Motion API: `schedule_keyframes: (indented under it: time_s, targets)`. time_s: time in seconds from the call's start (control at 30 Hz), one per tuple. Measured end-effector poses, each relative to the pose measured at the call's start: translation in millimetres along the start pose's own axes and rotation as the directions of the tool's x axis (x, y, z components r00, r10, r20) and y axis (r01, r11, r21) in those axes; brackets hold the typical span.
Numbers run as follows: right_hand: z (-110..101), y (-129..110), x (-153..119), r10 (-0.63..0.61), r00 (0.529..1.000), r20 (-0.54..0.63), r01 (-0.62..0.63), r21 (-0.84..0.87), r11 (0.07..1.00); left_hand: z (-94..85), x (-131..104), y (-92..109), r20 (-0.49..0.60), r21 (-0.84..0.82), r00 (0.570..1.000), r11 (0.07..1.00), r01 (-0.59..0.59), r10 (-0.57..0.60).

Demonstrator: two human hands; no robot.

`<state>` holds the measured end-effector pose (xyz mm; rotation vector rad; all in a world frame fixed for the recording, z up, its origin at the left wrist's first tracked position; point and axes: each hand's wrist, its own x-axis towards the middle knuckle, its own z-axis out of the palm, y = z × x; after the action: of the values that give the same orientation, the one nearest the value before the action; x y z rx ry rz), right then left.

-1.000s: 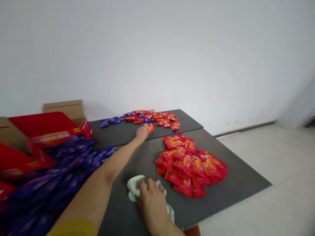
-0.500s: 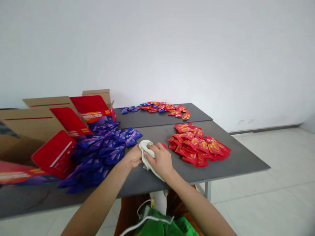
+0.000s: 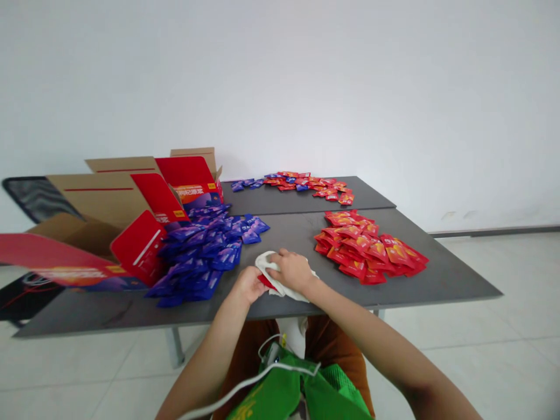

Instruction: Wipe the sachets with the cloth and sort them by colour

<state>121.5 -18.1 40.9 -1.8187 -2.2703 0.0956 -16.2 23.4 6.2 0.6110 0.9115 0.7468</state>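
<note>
- Left hand (image 3: 249, 284) grips a flat red packet (image 3: 266, 282) between its fingers, partly under the crumpled white fabric cloth (image 3: 264, 262).
- Right hand (image 3: 292, 270) has its fingers closed on the cloth.
- Heaped blue-purple packets (image 3: 199, 256) lie left of the cloth.

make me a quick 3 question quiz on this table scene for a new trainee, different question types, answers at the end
1. Multiple choice: what does the right hand hold?
a) a roll of tape
b) a white cloth
c) a blue pouch
2. True or false: the near blue pile lies to the right of the near red pile.
3. Fill the gap: the left hand holds a ____ packet, partly hidden.

Key: 1. b. 2. False; the near blue pile lies left of the near red pile. 3. red.
</note>
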Motion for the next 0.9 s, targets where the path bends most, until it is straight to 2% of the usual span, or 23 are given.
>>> schedule_keyframes:
  time_s: [0.07, 0.1, 0.13, 0.2, 0.27, 0.33, 0.37, 0.43, 0.5, 0.57, 0.6, 0.67, 0.73, 0.77, 0.83, 0.87, 0.9]
  targets:
    - [6.5, -3.5, -4.7, -0.118, 0.993, -0.017, 0.118, 0.03, 0.993, 3.1, 3.1, 0.2, -0.071, -0.087, 0.997, 0.996, 0.002, -0.008]
    - [8.9, -2.5, -3.4, -0.122, 0.992, -0.016, 0.123, 0.05, 0.991, 5.4, 3.6, -0.2, -0.104, -0.129, 0.995, 0.992, -0.013, 0.0]
    - [10.3, 0.5, 0.4, -0.087, 0.996, -0.012, 0.088, 0.066, 0.994, 7.9, 3.3, -0.7, -0.114, -0.152, 0.993, 0.988, -0.033, 0.016]
    - [10.2, 10.8, 13.5, 0.067, 0.998, -0.003, -0.067, 0.067, 0.995, 11.8, 1.4, -2.0, -0.105, -0.165, 0.993, 0.984, -0.065, 0.048]
    - [8.5, 22.4, 27.2, 0.203, 0.979, 0.01, -0.203, 0.026, 0.979, 13.0, -0.5, -3.2, -0.083, -0.158, 0.994, 0.984, -0.081, 0.069]
    - [8.1, 30.3, 33.6, 0.233, 0.972, 0.014, -0.233, -0.015, 0.972, 11.6, -0.1, -4.1, -0.078, -0.157, 0.995, 0.984, -0.081, 0.069]
    - [8.8, 32.2, 33.0, 0.189, 0.982, 0.018, -0.188, -0.018, 0.982, 10.7, 1.0, -4.5, -0.083, -0.159, 0.994, 0.984, -0.079, 0.066]
    - [12.0, 33.0, 25.7, 0.01, 1.0, 0.008, -0.01, 0.022, 1.0, 10.0, 4.4, -4.9, -0.08, -0.159, 0.995, 0.984, -0.076, 0.064]
    - [15.8, 32.5, 17.1, -0.171, 0.985, -0.021, 0.172, 0.089, 0.981, 12.2, 7.3, -5.1, -0.073, -0.158, 0.995, 0.984, -0.084, 0.074]
    - [17.1, 33.7, 14.8, -0.222, 0.975, -0.034, 0.224, 0.12, 0.967, 17.1, 7.0, -5.5, -0.096, -0.159, 0.992, 0.982, -0.1, 0.085]
    - [16.2, 35.4, 16.9, -0.175, 0.984, -0.029, 0.177, 0.108, 0.978, 20.0, 5.2, -6.1, -0.112, -0.157, 0.99, 0.982, -0.103, 0.086]
    - [11.5, 41.2, 25.1, 0.005, 1.0, -0.009, -0.005, 0.037, 0.999, 24.4, -1.4, -8.5, -0.14, -0.134, 0.985, 0.984, -0.116, 0.097]
    - [4.0, 49.3, 32.3, 0.154, 0.988, -0.013, -0.155, -0.032, 0.987, 23.8, -10.6, -12.8, -0.157, -0.07, 0.979, 0.988, -0.139, 0.127]
    - [-0.5, 53.4, 33.6, 0.183, 0.983, -0.028, -0.184, -0.041, 0.982, 20.7, -15.4, -15.4, -0.174, -0.027, 0.971, 0.985, -0.169, 0.162]
    - [-10.2, 59.2, 30.8, 0.162, 0.982, -0.099, -0.161, 0.013, 0.987, 8.9, -23.4, -20.6, -0.244, 0.088, 0.92, 0.952, -0.293, 0.305]
    - [-15.5, 60.4, 27.4, 0.137, 0.977, -0.163, -0.127, 0.07, 0.989, 1.1, -26.3, -23.0, -0.294, 0.167, 0.864, 0.912, -0.374, 0.408]
    - [-21.2, 60.3, 23.3, 0.116, 0.963, -0.244, -0.084, 0.137, 0.987, -6.7, -28.7, -25.3, -0.331, 0.282, 0.779, 0.844, -0.457, 0.532]
